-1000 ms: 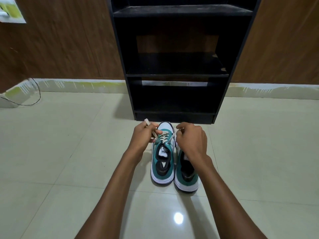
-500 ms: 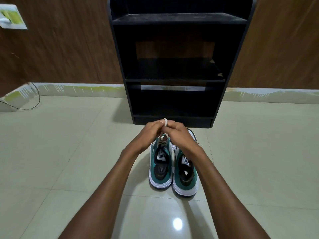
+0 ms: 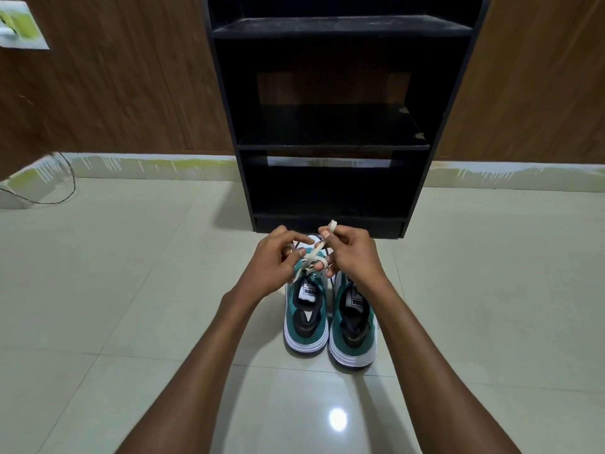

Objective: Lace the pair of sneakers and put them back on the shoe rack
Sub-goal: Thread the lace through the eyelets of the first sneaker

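Two teal and white sneakers stand side by side on the floor, heels toward me: the left sneaker [image 3: 306, 319] and the right sneaker [image 3: 355, 326]. Both my hands work above the left sneaker's front. My left hand [image 3: 275, 260] pinches one end of its cream lace [image 3: 314, 253]. My right hand [image 3: 352, 253] pinches the other end, which sticks up past its fingertips. The two lace ends cross between my hands. The sneakers' toes are hidden behind my hands. The black shoe rack [image 3: 334, 145] stands just beyond, shelves bare.
The floor is pale glossy tile [image 3: 131, 290] with a lamp glare near me. A brown wood-panel wall [image 3: 114, 86] runs behind the rack. A thin black cable [image 3: 65, 188] lies at the far left by the skirting.
My hands were apart with the lace stretched, then met over the left sneaker. Now they have parted slightly, with the lace ends crossed between them.
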Motion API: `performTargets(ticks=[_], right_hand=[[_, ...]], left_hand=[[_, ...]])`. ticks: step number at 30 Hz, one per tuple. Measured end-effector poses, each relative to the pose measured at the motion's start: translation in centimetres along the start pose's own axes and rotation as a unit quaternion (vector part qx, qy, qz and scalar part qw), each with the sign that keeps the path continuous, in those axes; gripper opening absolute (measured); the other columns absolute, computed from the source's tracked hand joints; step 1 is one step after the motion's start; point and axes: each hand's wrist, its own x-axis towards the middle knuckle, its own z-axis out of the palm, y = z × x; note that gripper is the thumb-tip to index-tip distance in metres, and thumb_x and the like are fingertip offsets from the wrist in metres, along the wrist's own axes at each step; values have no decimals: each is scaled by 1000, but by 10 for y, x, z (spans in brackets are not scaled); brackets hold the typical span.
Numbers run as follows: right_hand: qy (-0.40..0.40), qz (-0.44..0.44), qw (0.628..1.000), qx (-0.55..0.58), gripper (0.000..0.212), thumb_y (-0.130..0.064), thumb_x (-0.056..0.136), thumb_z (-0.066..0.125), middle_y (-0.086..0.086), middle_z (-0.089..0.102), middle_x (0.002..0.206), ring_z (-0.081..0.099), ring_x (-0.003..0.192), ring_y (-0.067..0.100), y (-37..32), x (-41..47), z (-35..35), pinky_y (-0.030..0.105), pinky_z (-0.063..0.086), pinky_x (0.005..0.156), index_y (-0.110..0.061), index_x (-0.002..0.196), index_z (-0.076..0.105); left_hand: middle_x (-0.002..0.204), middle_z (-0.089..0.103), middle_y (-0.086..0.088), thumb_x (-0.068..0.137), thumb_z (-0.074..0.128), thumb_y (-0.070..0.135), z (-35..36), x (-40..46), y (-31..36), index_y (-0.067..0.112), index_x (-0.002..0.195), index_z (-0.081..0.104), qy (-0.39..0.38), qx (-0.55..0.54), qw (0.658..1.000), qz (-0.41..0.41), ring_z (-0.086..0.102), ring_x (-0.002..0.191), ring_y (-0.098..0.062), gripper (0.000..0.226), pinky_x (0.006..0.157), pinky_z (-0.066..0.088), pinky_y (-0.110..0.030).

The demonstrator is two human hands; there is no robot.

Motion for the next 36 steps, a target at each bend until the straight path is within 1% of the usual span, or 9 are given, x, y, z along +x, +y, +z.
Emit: performTargets(ticks=[7, 11, 15, 20, 23, 25, 29, 32, 36], right_hand=[[47, 26, 999, -6, 15, -19, 98, 67, 12, 78, 89, 74, 57, 38, -1, 3, 1, 48, 63, 59, -7, 99, 76], [45, 45, 998, -1, 13, -17, 95, 71, 15, 77, 86, 74, 57, 39, -2, 2, 4, 47, 63, 56, -5, 98, 75], [38, 50, 998, -16, 14, -16, 95, 71, 12, 77, 89, 68, 45, 21, -1, 0, 5, 28, 55, 41, -6, 104, 74], [43, 69, 997, -4, 20, -15, 95, 70, 11, 75, 89, 65, 38, 14, 0, -2, 3, 23, 48, 35, -2, 111, 70], [56, 52, 997, 3, 31, -20, 94, 72, 7, 73, 95, 68, 44, 16, 0, -5, 3, 25, 51, 39, -6, 119, 62], [61, 26, 998, 17, 39, -24, 89, 77, 4, 67, 104, 68, 48, 15, -1, -9, 3, 27, 52, 44, -13, 117, 52], [17, -56, 995, -79, 27, -22, 79, 80, 4, 54, 110, 66, 66, 14, -1, -14, 2, 34, 60, 62, -18, 93, 57], [-47, -59, 987, -142, 16, -23, 76, 83, 3, 55, 108, 57, 76, 14, 4, -18, 1, 11, 46, 58, -18, 81, 69], [-51, -67, 984, -155, 29, -36, 67, 93, -6, 55, 105, 57, 84, 3, 10, -22, 0, 6, 41, 64, -20, 86, 77]], left_hand=[[74, 44, 11, 83, 81, 39, -1, -5, 1, 34, 107, 78, -28, 76, 993, 88, 50, 68, -1, 25, 59, 33, -10], [69, 46, 14, 86, 79, 31, 3, -3, -4, 27, 101, 81, 25, 106, 986, 124, 48, 60, -3, 16, 58, 33, -19], [95, 68, 8, 88, 75, 37, 5, -5, -6, 33, 118, 70, 18, 128, 983, 127, 50, 65, -6, 31, 61, 42, -24], [73, 46, 13, 89, 74, 32, 8, -6, -15, 31, 109, 78, 50, 195, 971, 125, 45, 63, -10, 20, 57, 34, -24], [80, 62, 9, 94, 66, 37, 11, -6, -15, 24, 102, 76, 45, 144, 986, 70, 56, 69, -12, 18, 61, 44, -28], [79, 67, 8, 96, 64, 34, 9, -5, -9, 19, 94, 72, -2, 13, 999, -31, 59, 63, -7, 17, 58, 46, -25], [57, 39, 3, 95, 56, 16, 1, -1, 3, 11, 78, 61, -123, -210, 941, -234, 28, 45, -10, 19, 43, 21, -22], [62, 30, 1, 87, 52, 15, -5, 2, 7, 14, 70, 52, -145, -267, 905, -300, 19, 48, -10, 17, 41, 16, -22], [58, 36, 3, 87, 50, 15, -8, 3, 9, 12, 73, 57, -144, -320, 876, -331, 18, 42, -7, 16, 38, 14, -19]])
